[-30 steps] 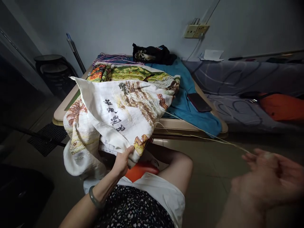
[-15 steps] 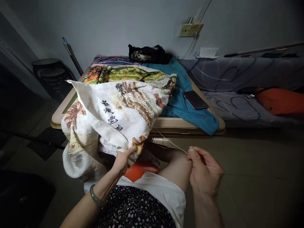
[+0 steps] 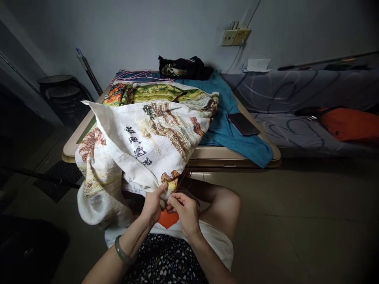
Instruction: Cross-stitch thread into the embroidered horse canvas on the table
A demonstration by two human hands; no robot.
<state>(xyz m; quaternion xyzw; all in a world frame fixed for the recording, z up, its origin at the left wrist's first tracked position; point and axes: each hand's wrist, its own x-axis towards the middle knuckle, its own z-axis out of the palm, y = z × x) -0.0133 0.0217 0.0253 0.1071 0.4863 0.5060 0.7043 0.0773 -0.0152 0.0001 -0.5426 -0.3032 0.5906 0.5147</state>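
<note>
A large white cross-stitch cloth [image 3: 142,138] with brown, green and orange scenery and black characters drapes from the low table [image 3: 225,161] down to my lap. My left hand [image 3: 154,205] grips a bunched fold at its lower edge, near a brown stitched patch. My right hand [image 3: 185,211] is right beside it, fingertips pinched at the same fold; whether a needle or thread is in them is too small to see. An orange object [image 3: 167,219] shows under my hands, on my lap.
On the table lie a blue cloth [image 3: 229,132], a dark phone [image 3: 243,124] and a black bag [image 3: 185,68] at the back. A bed [image 3: 299,102] with a grey cover and an orange cushion [image 3: 349,124] stands at the right. Dark stools [image 3: 63,92] stand at the left.
My right hand, stretched far right pulling a long pale thread, has come back leftward to the cloth's edge beside my left hand. The thread no longer spans the floor. My left hand stayed.
</note>
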